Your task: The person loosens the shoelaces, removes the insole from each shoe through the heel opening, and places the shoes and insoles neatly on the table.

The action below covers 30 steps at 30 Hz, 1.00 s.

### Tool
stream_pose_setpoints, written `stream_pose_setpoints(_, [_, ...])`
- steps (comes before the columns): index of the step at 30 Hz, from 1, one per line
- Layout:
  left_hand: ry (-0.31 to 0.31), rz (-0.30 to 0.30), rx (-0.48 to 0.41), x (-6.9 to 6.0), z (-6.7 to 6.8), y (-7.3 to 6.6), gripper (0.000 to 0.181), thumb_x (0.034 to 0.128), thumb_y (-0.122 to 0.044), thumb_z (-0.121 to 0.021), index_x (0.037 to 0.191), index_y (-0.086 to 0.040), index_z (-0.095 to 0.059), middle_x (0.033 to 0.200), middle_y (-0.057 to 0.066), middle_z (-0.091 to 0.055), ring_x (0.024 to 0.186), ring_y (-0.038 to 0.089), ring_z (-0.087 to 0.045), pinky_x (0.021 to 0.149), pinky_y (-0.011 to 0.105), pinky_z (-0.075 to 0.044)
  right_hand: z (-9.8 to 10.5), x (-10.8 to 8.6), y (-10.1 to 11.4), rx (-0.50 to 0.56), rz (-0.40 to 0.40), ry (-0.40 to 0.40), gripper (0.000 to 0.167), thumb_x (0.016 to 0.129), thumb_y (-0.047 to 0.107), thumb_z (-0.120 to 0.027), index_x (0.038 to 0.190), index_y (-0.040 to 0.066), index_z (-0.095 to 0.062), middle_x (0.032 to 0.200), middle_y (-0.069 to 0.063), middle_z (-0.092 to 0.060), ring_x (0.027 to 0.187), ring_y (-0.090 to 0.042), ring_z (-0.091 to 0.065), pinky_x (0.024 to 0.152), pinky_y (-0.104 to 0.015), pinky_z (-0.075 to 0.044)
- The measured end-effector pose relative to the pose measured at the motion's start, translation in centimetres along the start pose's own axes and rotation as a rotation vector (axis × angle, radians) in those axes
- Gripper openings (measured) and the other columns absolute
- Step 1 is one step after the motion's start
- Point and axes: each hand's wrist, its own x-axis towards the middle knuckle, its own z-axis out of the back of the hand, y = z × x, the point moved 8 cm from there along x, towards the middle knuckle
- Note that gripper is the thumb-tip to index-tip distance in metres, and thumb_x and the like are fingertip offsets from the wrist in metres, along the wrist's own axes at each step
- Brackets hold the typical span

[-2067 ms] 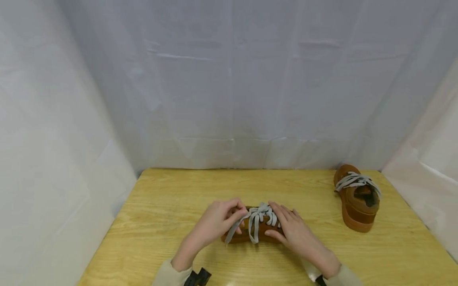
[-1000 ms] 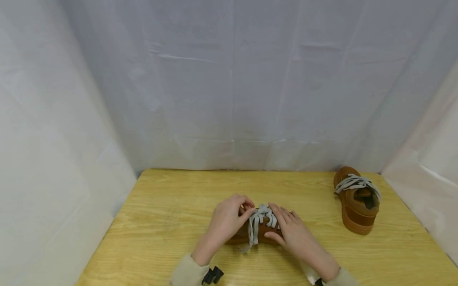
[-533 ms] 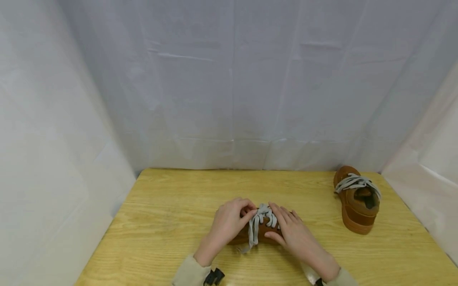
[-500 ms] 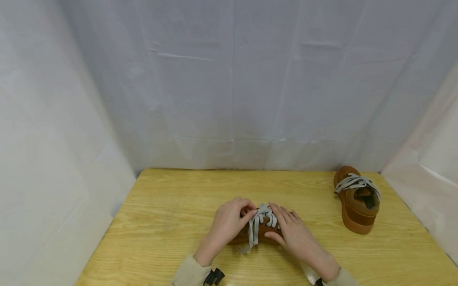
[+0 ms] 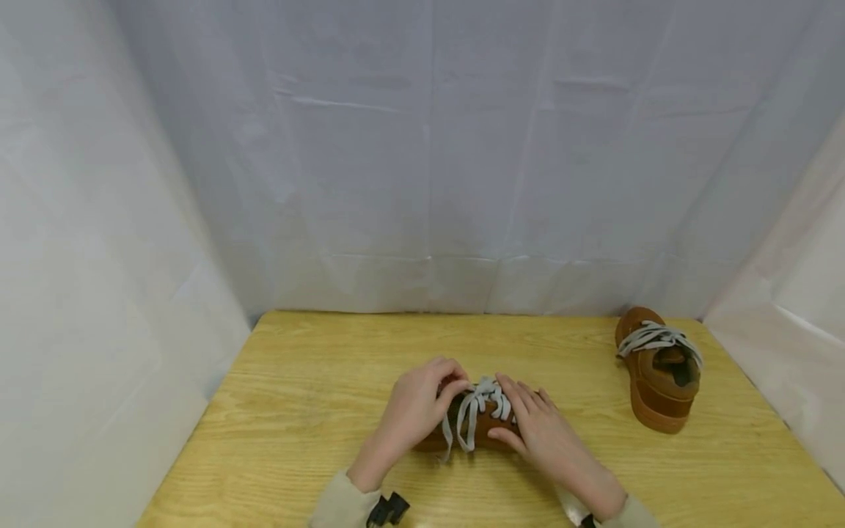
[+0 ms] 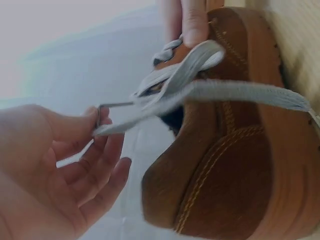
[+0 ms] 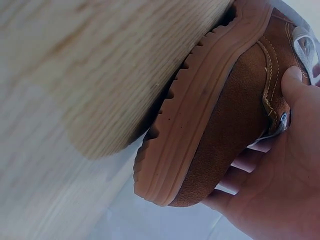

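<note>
A brown shoe (image 5: 487,431) lies at the table's front middle, its opening to the left. Grey laces (image 5: 485,390) cross its top, with a loop and loose ends hanging over the near side. At the opening, my left hand (image 5: 417,402) pinches a lace strand between thumb and index finger; in the left wrist view this strand (image 6: 120,126) runs from the fingertips to the knot. The other left fingers hang apart from the shoe. My right hand (image 5: 546,434) holds the front of the shoe, thumb (image 7: 294,82) on the near side, fingers across the top.
A second brown shoe (image 5: 663,400) with grey laces stands at the table's back right. The wooden table (image 5: 317,352) is bounded by white sheeting (image 5: 429,183) at the back and both sides.
My left hand moved right to the knot after 2.1 s ago, then, since half a second ago, slightly left, drawing a lace strand away from the other hanging end. The right hand stays put.
</note>
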Motion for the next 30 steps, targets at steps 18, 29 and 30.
stream_pose_setpoints(18, [0.106,-0.110,-0.162,-1.3,3.6,-1.5,0.007,0.0992,-0.021,-0.067,0.097,-0.017,-0.072,0.092,-0.008,-0.067,0.081,0.004,-0.063,0.076,0.028,-0.057,-0.2,0.1,-0.2,0.023,-0.018,0.026,0.083,0.098,0.052,-0.061,0.161,0.010,-0.026,0.148,-0.018,-0.052,0.131,-0.038,-0.054,0.105,-0.062,-0.042])
stream_pose_setpoints(29, [0.350,-0.058,-0.176,-1.0,0.0,-0.8,0.028,0.1046,-0.034,-0.057,0.087,-0.015,-0.070,0.073,-0.002,-0.064,0.059,0.006,-0.050,0.058,0.022,-0.042,-0.2,0.0,-0.3,0.032,-0.025,0.030,0.083,0.097,0.052,-0.062,0.161,0.012,-0.026,0.148,-0.017,-0.052,0.132,-0.037,-0.054,0.105,-0.063,-0.042])
stream_pose_setpoints(30, [0.331,-0.047,-0.157,-0.8,-0.2,-0.6,0.029,0.1047,-0.034,-0.056,0.087,-0.015,-0.069,0.073,-0.001,-0.064,0.059,0.006,-0.050,0.058,0.022,-0.042,-0.2,0.0,-0.3,0.034,-0.026,0.032,0.084,0.097,0.052,-0.062,0.161,0.012,-0.026,0.149,-0.017,-0.052,0.132,-0.037,-0.054,0.105,-0.063,-0.042])
